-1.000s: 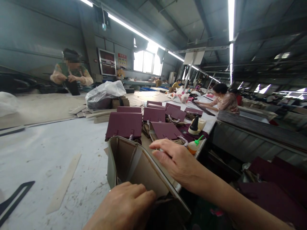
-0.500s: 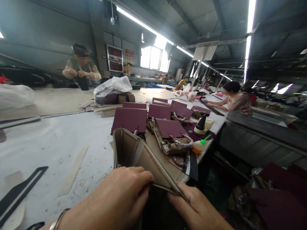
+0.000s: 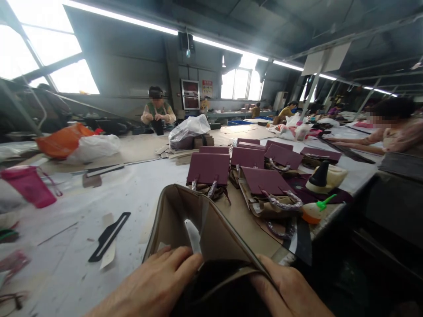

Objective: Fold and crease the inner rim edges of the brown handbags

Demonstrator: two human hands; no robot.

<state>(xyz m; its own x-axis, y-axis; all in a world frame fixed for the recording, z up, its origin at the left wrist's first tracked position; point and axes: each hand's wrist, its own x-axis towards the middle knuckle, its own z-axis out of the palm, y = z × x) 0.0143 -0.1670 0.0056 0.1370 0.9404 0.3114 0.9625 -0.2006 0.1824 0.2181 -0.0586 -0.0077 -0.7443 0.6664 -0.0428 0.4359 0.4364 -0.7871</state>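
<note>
In front of me an unfinished handbag point(image 3: 224, 224) stands with its mouth spread, showing a tan-brown lining and dark-edged rims. A white strip shows inside it. My left hand point(image 3: 158, 277) lies over the near left part of the bag, its fingers curled at the opening; the fingertips are partly hidden. My right hand point(image 3: 284, 286) pinches the right rim, thumb on one side and fingers on the other. A dark inner piece of the bag point(image 3: 218, 281) lies between the hands. Just beyond stand several burgundy handbags point(image 3: 208, 169) with plastic-wrapped handles.
At right stand a bottle with orange liquid and a green nozzle point(image 3: 315, 211) and a cream container with a black cone point(image 3: 325, 178). At left lie a black slotted strip point(image 3: 110, 235) and a pink cup point(image 3: 29, 187). A co-worker point(image 3: 157, 112) works across the table; another sits at far right.
My view has turned left, bringing the pink cup and orange bag into sight. The held bag's mouth is now wider and more upright, and my left hand has shifted left and down.
</note>
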